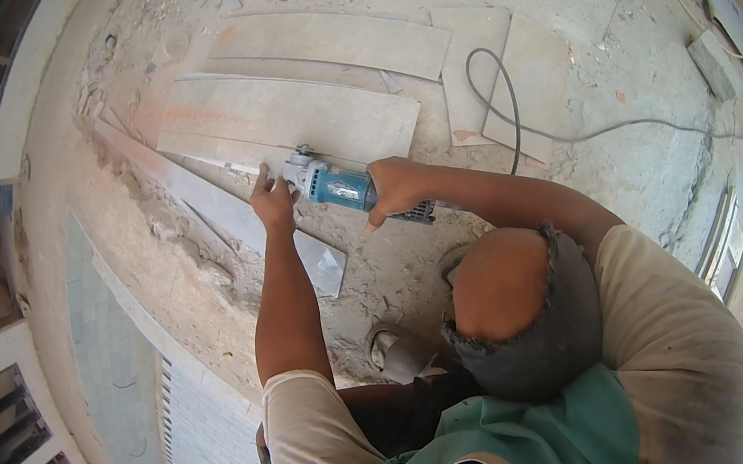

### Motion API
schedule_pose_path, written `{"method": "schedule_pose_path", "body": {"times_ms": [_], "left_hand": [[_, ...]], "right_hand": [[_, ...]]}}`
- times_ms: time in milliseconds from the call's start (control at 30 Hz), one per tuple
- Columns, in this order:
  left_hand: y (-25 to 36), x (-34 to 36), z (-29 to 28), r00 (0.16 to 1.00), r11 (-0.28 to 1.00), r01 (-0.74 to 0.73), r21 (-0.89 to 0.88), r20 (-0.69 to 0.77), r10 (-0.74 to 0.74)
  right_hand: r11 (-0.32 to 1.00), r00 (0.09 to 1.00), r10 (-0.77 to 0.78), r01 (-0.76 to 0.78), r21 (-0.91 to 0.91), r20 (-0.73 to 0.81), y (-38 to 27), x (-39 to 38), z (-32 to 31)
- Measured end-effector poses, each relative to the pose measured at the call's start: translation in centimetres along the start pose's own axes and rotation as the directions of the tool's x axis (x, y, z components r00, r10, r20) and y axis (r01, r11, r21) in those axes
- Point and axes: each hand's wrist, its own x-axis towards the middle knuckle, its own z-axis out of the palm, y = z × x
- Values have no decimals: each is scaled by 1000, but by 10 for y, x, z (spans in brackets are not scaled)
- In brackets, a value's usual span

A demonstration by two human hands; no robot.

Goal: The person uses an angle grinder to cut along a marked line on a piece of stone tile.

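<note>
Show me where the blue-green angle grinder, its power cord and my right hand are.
Angle grinder (342, 187): head view, on the blue-green housing.
Power cord (515, 103): head view, on the right side of its loop.
Right hand (396, 185): head view, on the back of the hand.

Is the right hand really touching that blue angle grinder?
Touching. The head view shows the right hand wrapped around the rear part of the blue angle grinder, with no gap between them.
</note>
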Motion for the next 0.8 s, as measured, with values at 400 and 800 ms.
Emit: {"method": "schedule_pose_path", "body": {"times_ms": [400, 800], "left_hand": [[0, -2, -2, 998, 999, 32, 7, 45, -32], [2, -3, 0, 999, 997, 33, 63, 36, -36]], "right_hand": [[1000, 1000, -11, 10, -10, -12, 6, -2, 3], [1000, 1000, -19, 19, -8, -6, 12, -7, 4]]}}
